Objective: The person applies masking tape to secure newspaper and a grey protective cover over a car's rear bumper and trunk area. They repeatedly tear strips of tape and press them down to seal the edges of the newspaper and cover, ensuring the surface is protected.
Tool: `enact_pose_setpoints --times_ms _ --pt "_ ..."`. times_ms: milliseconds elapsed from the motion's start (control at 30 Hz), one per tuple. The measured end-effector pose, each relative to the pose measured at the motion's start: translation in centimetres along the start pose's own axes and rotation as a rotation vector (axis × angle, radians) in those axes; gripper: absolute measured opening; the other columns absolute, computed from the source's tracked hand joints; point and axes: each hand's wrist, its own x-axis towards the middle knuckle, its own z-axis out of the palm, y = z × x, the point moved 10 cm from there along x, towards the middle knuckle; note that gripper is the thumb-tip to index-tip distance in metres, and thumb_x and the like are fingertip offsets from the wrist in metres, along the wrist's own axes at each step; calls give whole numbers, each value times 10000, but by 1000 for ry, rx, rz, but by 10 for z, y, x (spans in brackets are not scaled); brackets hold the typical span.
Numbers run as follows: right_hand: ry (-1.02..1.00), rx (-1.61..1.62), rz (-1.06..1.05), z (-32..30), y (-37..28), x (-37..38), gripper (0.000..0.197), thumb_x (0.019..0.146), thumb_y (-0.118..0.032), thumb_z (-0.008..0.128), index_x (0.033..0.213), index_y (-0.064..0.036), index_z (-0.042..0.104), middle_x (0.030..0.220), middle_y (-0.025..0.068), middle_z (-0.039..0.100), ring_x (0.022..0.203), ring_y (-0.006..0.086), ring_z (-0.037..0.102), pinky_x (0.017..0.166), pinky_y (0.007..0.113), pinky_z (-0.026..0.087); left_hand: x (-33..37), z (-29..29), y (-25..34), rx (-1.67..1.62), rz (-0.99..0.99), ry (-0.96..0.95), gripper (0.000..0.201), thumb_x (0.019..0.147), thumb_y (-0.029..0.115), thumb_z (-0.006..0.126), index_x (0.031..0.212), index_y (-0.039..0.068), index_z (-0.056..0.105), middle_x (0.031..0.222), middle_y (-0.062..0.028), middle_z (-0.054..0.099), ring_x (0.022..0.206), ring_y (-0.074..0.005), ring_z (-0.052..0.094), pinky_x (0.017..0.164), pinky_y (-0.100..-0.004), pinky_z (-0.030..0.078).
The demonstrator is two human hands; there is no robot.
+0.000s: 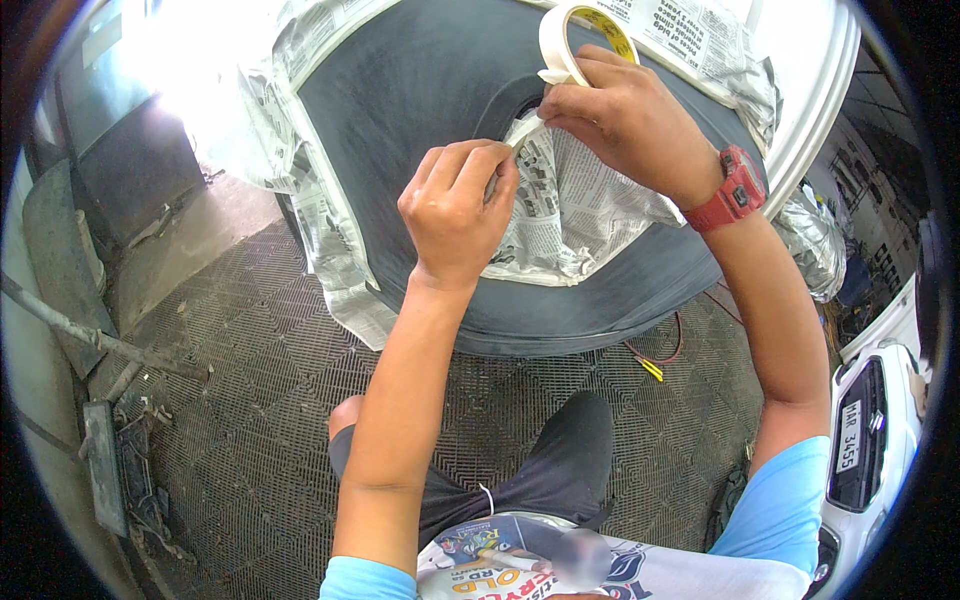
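Currently left hand (458, 210) fingers pinch the tape strip onto newspaper (575, 215), frame centre; right hand (625, 120) grips masking tape roll (580, 40), upper centre. Risk: strip tearing or creasing if pulled skewed.

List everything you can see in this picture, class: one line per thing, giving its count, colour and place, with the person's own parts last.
Dark panel: one, dark grey, upper centre.
Newspaper sheets: several, grey-white print, over the panel's opening and along its edges.
Masking tape roll: one, cream, top centre, on the right hand's fingers.
Tape strip: one, cream, stretched between both hands.
Grid floor mat: one, dark, lower left and centre.
Wires: a few, red and yellow, on the mat below the panel.
White car front: one, right edge.
Wristwatch: one, red, right wrist.
Left hand: one, pinching the strip's end.
Right hand: one, holding the strip by the roll.
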Motion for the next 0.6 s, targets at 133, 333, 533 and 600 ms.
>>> enact_pose_setpoints --times_ms 133,333,533,600 --pt "-64 8 6 0 0 1 109 960 -140 802 993 -66 729 956 125 680 968 353 706 847 478 583 -1 2 -2 -6 5 11 167 804 -20 893 905 76 801 913 -50 815 803 -242 771 735 -372 613" --pt "-104 -69 17 -9 0 1 133 946 -157 817 1003 -73 730 959 120 675 979 341 709 859 474 583 -1 0 -2 -4 -28 21 169 799 -18 892 903 76 798 911 -52 813 803 -245 769 736 -376 611" --pt "-39 -141 -43 -16 -14 5 118 936 -162 805 1007 -92 742 991 101 676 1043 312 704 884 445 596 0 -2 1 6 2 16 172 799 -12 898 909 76 799 917 -52 814 813 -252 771 739 -376 613" --pt "-53 -192 -57 -14 -16 6 100 926 -141 785 1007 -94 751 991 95 676 1048 304 706 888 441 600 1 -2 3 8 9 10 176 797 -10 900 911 78 799 921 -52 814 817 -256 771 740 -378 614"
